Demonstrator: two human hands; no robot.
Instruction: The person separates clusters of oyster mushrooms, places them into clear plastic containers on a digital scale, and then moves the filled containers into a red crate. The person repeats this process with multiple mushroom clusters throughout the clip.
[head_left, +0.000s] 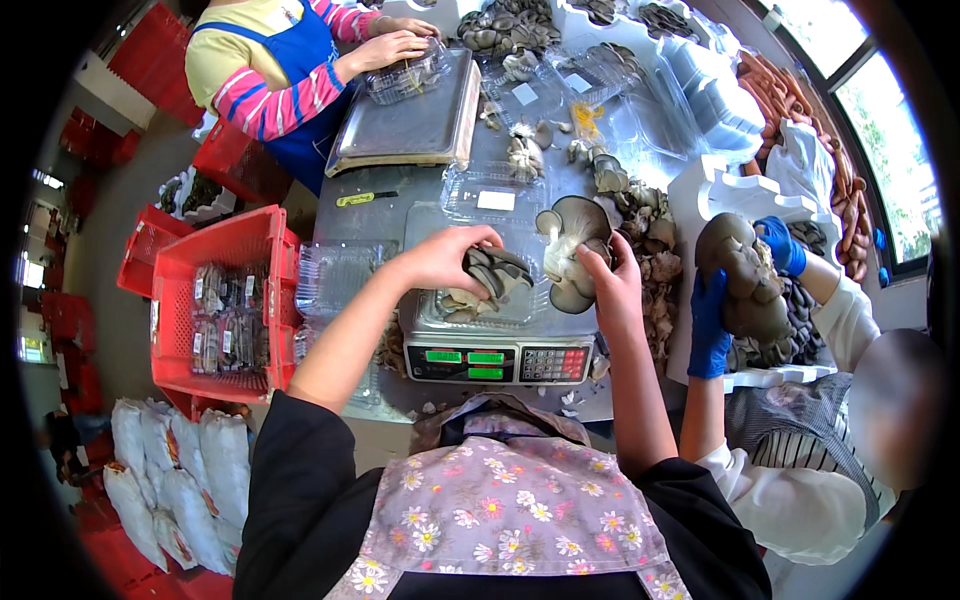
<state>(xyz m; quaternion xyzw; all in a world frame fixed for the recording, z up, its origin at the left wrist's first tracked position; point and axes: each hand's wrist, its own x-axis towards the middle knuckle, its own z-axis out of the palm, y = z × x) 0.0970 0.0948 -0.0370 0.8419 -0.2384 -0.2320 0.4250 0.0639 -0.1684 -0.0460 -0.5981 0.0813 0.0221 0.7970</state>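
Note:
My left hand (450, 259) grips a small cluster of grey oyster mushrooms (499, 274) over a transparent plastic clamshell box (529, 304). That box rests on a digital weighing scale (495, 360) with lit green displays and a keypad. In my right hand (619, 270) is a larger oyster mushroom cluster (574, 244), its pale stems and gills turned up, held beside the box's right edge. The box's raised lid (469, 187) bears a white label. Some mushroom pieces (461, 307) lie in the box under my left fingers; whether my hand also holds them is hard to tell.
Loose mushrooms (652, 225) line the right side, beside a white foam crate (705, 187). There a co-worker's blue-gloved hands (709, 322) hold a big cluster. Another person's hands (394, 49) touch a packed box by a second scale (405, 127). A red crate (169, 330) stands left; a yellow cutter (356, 199) lies ahead.

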